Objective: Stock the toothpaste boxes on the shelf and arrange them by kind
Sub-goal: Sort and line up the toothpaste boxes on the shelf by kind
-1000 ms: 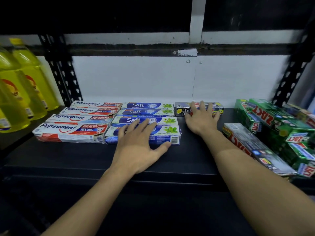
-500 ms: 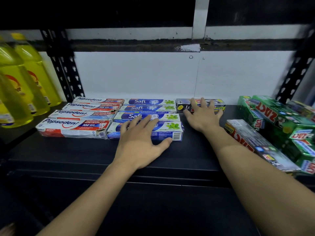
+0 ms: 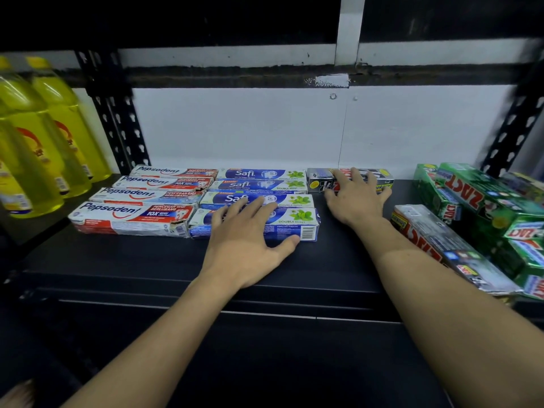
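The left hand [image 3: 250, 245] lies flat, fingers spread, on the front blue-and-white Safi cardboard toothpaste box [image 3: 297, 223] near the black metal shelf's [image 3: 117, 260] front edge. The right hand [image 3: 354, 201], fingers splayed, rests on a black-and-silver Zact toothpaste box [image 3: 319, 184] at the back edge. Red-and-white Pepsodent boxes [image 3: 132, 213] lie leftward, and green Zact boxes [image 3: 485, 201] sit at the right end.

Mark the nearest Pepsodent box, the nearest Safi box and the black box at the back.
nearest Pepsodent box [image 3: 129, 216], head view, top face by the logo.
nearest Safi box [image 3: 297, 220], head view, top face, right end.
black box [image 3: 319, 181], head view, left end.
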Demonstrator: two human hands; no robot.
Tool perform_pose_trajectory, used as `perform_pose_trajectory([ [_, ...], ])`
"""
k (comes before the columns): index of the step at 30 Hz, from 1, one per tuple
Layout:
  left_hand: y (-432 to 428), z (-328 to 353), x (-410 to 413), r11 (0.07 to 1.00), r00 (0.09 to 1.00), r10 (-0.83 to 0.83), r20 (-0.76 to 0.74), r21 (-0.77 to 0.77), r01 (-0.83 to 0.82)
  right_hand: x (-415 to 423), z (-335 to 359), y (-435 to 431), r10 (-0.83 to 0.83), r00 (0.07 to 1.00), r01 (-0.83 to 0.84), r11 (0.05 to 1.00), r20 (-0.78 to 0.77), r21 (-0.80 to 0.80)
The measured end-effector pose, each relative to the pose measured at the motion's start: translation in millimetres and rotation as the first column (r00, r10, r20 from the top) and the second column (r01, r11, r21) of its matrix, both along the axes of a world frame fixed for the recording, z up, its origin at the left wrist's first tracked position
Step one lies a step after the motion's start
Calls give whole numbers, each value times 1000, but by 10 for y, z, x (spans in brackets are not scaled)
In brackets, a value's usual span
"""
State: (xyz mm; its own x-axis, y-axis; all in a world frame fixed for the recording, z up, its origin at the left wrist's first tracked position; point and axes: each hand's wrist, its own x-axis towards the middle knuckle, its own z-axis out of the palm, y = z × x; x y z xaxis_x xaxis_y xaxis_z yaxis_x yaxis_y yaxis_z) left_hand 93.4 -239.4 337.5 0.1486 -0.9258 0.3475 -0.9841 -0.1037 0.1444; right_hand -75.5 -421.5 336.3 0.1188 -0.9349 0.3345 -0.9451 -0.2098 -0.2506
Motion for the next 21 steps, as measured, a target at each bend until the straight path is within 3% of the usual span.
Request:
perform_pose_trajectory([
  [21,-13,-7,2,1000,1000,0,6,-14,0,-9,-24,-38,1,1000,-1,1000,-27,15],
])
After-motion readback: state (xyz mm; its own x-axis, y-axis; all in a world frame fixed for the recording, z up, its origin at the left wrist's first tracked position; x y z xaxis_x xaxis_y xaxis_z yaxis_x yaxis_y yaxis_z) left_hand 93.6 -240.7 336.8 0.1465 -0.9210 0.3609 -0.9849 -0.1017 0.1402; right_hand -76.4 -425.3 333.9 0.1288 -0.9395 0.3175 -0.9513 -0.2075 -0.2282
